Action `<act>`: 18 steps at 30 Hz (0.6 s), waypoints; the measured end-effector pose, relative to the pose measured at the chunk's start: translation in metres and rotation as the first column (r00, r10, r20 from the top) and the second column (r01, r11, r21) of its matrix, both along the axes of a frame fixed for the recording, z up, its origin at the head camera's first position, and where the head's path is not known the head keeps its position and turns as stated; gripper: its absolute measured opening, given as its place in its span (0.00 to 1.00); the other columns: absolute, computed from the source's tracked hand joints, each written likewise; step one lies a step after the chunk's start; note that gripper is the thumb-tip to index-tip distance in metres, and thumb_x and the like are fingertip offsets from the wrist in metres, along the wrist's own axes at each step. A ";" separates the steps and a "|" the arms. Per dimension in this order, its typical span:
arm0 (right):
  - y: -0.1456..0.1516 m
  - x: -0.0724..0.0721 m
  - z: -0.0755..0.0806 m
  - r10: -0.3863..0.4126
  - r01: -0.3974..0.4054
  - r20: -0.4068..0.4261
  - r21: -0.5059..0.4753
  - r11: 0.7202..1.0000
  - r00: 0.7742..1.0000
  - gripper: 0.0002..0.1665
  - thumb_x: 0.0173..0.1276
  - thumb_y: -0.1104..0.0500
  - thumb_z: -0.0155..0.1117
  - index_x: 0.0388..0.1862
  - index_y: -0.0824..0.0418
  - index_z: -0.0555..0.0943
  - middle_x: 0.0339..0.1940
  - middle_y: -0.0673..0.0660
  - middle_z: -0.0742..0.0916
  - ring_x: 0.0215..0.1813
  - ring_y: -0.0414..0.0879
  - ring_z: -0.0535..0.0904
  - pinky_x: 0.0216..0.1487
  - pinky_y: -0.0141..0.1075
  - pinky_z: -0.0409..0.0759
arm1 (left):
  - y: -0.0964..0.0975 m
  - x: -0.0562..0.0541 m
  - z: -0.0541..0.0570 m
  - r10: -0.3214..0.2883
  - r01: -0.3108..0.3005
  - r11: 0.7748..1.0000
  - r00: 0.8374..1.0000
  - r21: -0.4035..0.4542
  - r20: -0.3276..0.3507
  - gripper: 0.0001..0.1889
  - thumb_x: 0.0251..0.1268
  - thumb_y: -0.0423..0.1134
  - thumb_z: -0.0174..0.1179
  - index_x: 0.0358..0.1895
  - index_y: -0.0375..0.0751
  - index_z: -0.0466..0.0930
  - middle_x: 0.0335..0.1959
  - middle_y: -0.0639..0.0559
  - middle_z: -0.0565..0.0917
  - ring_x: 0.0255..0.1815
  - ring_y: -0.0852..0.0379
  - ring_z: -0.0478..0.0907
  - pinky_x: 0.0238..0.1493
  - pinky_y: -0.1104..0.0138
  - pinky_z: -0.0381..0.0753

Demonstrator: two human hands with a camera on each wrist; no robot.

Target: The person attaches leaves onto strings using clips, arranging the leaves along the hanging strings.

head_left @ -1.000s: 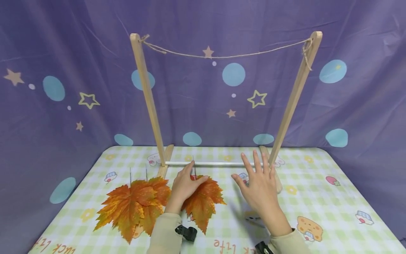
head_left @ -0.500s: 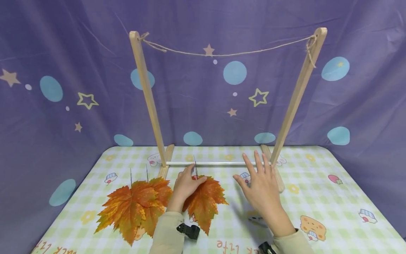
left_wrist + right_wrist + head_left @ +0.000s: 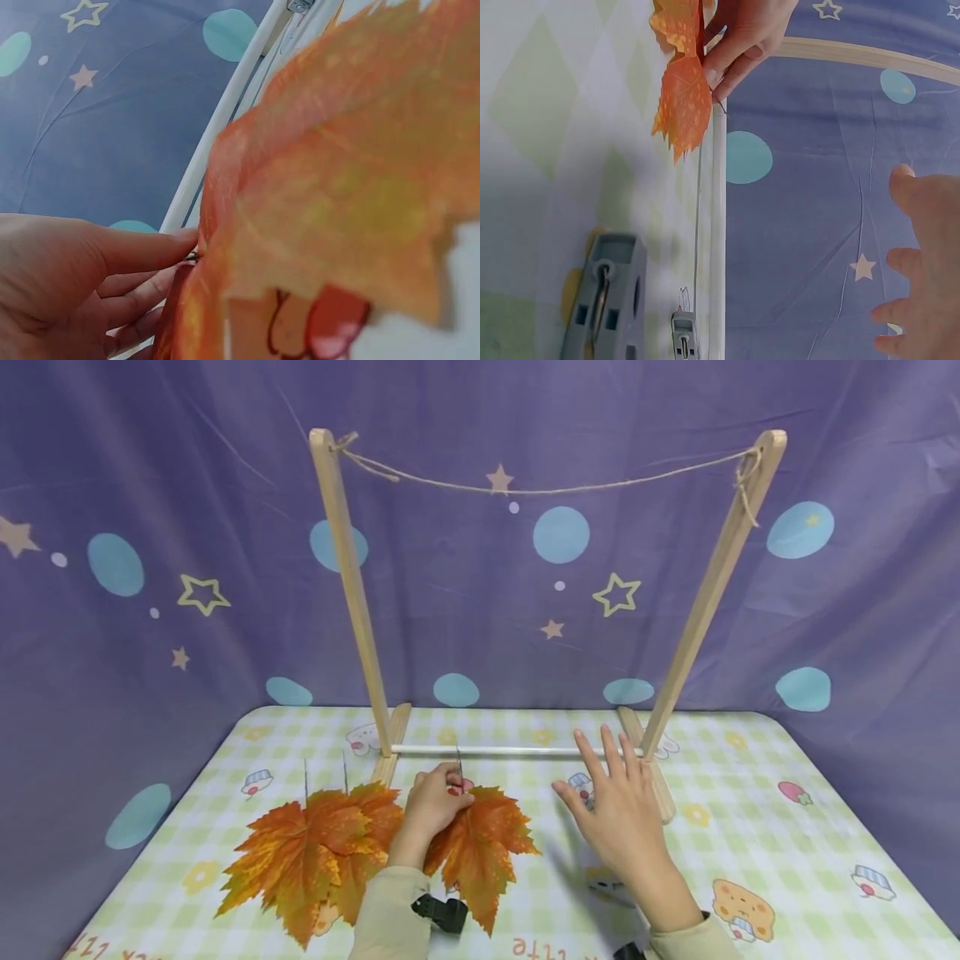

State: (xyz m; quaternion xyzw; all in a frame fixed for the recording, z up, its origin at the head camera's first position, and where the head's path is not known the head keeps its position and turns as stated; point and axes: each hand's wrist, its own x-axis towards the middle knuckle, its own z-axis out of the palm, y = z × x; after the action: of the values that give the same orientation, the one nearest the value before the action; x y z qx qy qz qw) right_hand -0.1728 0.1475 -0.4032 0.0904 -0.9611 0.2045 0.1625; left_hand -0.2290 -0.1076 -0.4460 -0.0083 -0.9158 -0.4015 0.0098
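An orange-green artificial maple leaf [image 3: 483,860] is at the table's middle, its thin stem upright. My left hand [image 3: 435,806] pinches it at the base of the stem, thumb against fingers, as the left wrist view also shows with the leaf [image 3: 337,187] close up. My right hand [image 3: 618,814] is spread above the table, fingers straight and holding nothing. Below it, the right wrist view shows a grey clothespin [image 3: 604,300] on the cloth and a second, smaller-looking clothespin [image 3: 684,334] by the white rod.
Overlapping maple leaves [image 3: 292,852] lie at the left, stems up. Behind the hands stands a wooden frame: a left post [image 3: 348,585], a right post [image 3: 708,602], a low white rod [image 3: 510,749] and a slack twine [image 3: 540,491] across the top. A purple curtain [image 3: 450,610] hangs behind.
My left hand's fingers have drawn in from reaching past the stem to pinching it at its base. The right hand stays spread in nearly the same place.
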 end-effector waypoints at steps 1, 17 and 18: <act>0.000 0.000 0.000 0.001 -0.001 -0.001 -0.002 1.000 1.000 0.44 0.73 0.31 0.50 0.81 0.48 0.55 0.81 0.62 0.52 0.80 0.61 0.40 0.72 0.66 0.44 | 0.000 0.000 0.000 -0.010 0.010 1.000 1.000 0.002 -0.006 0.26 0.60 0.35 0.71 0.61 0.34 0.77 0.41 0.49 0.85 0.56 0.40 0.73 0.59 0.46 0.70; 0.002 0.006 0.007 0.082 -0.098 -0.157 -0.098 0.990 0.984 0.37 0.76 0.45 0.56 0.78 0.55 0.61 0.79 0.59 0.62 0.77 0.60 0.54 0.72 0.59 0.52 | -0.011 -0.001 0.004 -0.144 0.142 0.978 0.990 0.155 0.001 0.18 0.66 0.33 0.65 0.58 0.34 0.79 0.39 0.52 0.85 0.45 0.49 0.82 0.56 0.49 0.75; 0.003 0.008 0.008 0.086 -0.104 -0.163 -0.101 0.989 0.983 0.36 0.77 0.46 0.56 0.78 0.55 0.62 0.79 0.58 0.62 0.77 0.60 0.55 0.73 0.58 0.52 | -0.012 -0.001 0.005 -0.153 0.152 0.976 0.988 0.158 -0.002 0.18 0.66 0.33 0.65 0.58 0.34 0.79 0.39 0.52 0.85 0.45 0.48 0.81 0.55 0.49 0.75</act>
State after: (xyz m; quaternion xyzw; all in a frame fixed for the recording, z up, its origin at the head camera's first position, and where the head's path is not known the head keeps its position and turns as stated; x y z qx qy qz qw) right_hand -0.1652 0.1502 -0.3957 0.1432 -0.9271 0.2564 0.2330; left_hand -0.2298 -0.1191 -0.4415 -0.0756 -0.8779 -0.4722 -0.0251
